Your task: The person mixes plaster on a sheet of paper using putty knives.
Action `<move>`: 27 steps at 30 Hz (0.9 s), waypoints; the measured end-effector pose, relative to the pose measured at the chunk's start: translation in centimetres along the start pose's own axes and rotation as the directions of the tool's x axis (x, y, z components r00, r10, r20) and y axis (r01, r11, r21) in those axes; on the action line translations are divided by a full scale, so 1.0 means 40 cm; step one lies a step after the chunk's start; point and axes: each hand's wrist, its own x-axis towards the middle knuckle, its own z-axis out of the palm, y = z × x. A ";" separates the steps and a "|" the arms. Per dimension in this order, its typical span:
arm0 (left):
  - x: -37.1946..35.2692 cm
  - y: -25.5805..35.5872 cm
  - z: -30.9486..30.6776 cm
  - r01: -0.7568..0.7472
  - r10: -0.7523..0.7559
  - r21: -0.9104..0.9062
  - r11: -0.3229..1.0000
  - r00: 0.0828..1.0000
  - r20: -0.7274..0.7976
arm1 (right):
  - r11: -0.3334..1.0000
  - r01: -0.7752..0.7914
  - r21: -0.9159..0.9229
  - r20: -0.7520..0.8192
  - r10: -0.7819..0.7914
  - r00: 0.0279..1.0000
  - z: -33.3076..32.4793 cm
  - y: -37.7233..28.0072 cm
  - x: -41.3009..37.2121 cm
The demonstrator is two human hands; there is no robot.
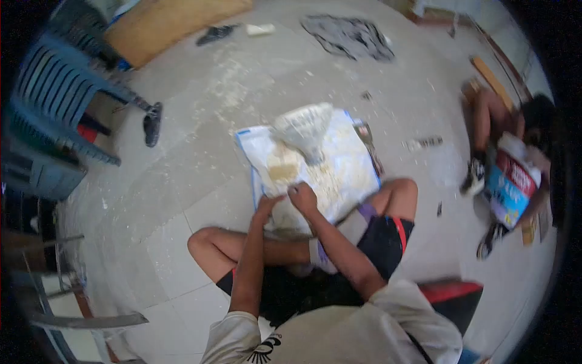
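I sit cross-legged with a white sheet (350,197) spread on the floor before me. My left hand (267,207) is above its near left edge, with a finger pointing right and nothing visible in it. Close by on the right, my right hand (302,197) is closed, and what it holds, if anything, is too small to make out. A flat pale tan block (284,173) rests on the sheet just beyond both hands. Behind it lies a clear plastic bag (306,127). Pale crumbs or shavings (327,179) are scattered to the right.
Blue plastic chairs (51,85) stand at the left. A dark sandal (153,124) lies near them. A grey patterned cloth (348,37) is at the back. At the right, another person (488,115) sits beside a colourful printed bag (512,185). White smears mark the tiled floor.
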 end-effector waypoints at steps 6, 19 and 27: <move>-0.011 0.005 0.007 -0.149 0.149 0.000 0.989 0.988 0.052 | 0.963 0.168 -0.210 0.188 -0.128 0.974 -0.016 0.014 0.026; -0.027 0.036 0.025 -0.189 0.197 -0.074 0.979 0.973 0.118 | 0.968 0.179 0.173 0.263 -0.221 0.939 -0.006 0.109 0.085; -0.029 0.043 0.037 -0.207 0.218 -0.095 0.974 0.968 0.124 | 0.973 0.200 0.114 0.254 -0.223 0.941 0.006 0.104 0.081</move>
